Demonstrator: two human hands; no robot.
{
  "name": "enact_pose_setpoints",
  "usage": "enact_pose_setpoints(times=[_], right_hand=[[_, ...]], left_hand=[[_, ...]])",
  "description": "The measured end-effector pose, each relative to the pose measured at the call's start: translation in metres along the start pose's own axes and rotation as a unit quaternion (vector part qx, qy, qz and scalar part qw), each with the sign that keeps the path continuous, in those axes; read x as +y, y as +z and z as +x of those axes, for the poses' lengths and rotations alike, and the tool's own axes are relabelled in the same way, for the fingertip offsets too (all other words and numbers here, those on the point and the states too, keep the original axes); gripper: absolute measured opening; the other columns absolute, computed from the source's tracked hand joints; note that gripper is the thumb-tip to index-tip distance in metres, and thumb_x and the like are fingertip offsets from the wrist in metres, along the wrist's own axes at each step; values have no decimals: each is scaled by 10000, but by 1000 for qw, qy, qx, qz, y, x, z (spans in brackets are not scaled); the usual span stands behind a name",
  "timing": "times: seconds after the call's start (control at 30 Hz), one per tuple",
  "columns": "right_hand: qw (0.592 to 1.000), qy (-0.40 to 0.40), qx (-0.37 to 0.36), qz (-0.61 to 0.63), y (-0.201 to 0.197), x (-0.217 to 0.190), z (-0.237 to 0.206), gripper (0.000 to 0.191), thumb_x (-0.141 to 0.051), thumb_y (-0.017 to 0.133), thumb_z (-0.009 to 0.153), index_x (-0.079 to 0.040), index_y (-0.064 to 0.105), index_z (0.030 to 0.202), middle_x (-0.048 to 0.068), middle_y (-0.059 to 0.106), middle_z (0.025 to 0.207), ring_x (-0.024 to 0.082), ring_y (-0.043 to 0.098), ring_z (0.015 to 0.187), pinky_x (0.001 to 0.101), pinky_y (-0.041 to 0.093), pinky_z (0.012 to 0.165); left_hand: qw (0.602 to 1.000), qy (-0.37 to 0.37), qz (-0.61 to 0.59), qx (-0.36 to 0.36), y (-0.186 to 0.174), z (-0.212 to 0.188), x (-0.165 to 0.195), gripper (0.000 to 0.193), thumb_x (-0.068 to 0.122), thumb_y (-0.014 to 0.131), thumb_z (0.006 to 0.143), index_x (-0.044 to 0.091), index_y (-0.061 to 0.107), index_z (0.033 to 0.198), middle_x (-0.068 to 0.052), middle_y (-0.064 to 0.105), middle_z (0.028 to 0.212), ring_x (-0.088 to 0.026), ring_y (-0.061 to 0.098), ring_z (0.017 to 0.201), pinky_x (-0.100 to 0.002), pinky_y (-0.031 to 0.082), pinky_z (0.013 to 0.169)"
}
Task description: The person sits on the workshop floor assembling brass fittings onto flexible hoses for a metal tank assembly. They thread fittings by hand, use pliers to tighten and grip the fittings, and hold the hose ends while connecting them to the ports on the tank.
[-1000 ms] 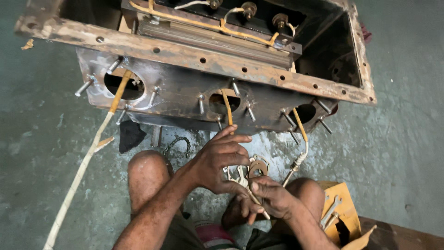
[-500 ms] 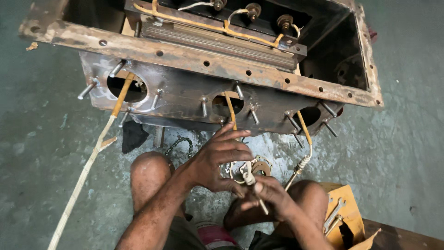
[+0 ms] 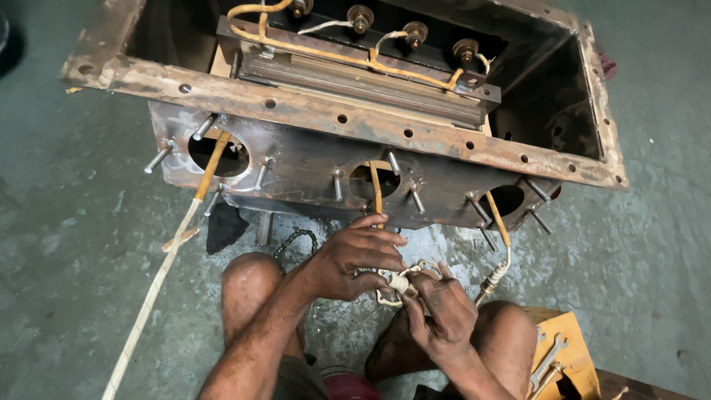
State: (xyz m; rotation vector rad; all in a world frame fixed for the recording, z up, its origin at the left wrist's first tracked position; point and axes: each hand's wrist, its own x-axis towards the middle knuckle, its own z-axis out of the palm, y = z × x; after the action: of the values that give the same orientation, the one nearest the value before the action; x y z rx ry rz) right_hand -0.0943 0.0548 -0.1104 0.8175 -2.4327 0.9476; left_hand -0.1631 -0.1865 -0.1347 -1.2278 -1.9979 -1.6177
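A pale cord (image 3: 159, 278) trails across the floor (image 3: 67, 222) from the left hole of the rusty metal box (image 3: 311, 159). Below the middle hole, the left hand (image 3: 355, 258) curls its fingers round a small metal fitting (image 3: 400, 283), between the knees. The right hand (image 3: 441, 311) pinches the same fitting from below. Two spanners (image 3: 548, 361) lie on a yellow box (image 3: 574, 355) at the right
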Motion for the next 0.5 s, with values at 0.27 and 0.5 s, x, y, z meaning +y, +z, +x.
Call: enact_pose_setpoints(times=[0.27, 0.5], right_hand=[[541, 435, -281, 662, -9, 31, 5, 311, -163, 740, 907, 27, 674, 1145, 150, 756, 966, 221, 688, 802, 358, 576, 729], [967, 153, -68, 193, 12, 21, 4, 257, -136, 734, 901, 16, 701, 1106, 154, 759, 909, 193, 658, 679, 313, 553, 635]], left_hand=[[996, -4, 65, 53, 7, 6, 6, 579, 568, 875, 719, 161, 722, 1101, -12, 723, 1063, -291, 617, 1350, -543, 356, 1252], [999, -14, 26, 31, 0, -3, -16, 475, 439, 846, 817, 150, 735, 1176, -3, 762, 1176, -266, 631, 1357, -541, 369, 1264]])
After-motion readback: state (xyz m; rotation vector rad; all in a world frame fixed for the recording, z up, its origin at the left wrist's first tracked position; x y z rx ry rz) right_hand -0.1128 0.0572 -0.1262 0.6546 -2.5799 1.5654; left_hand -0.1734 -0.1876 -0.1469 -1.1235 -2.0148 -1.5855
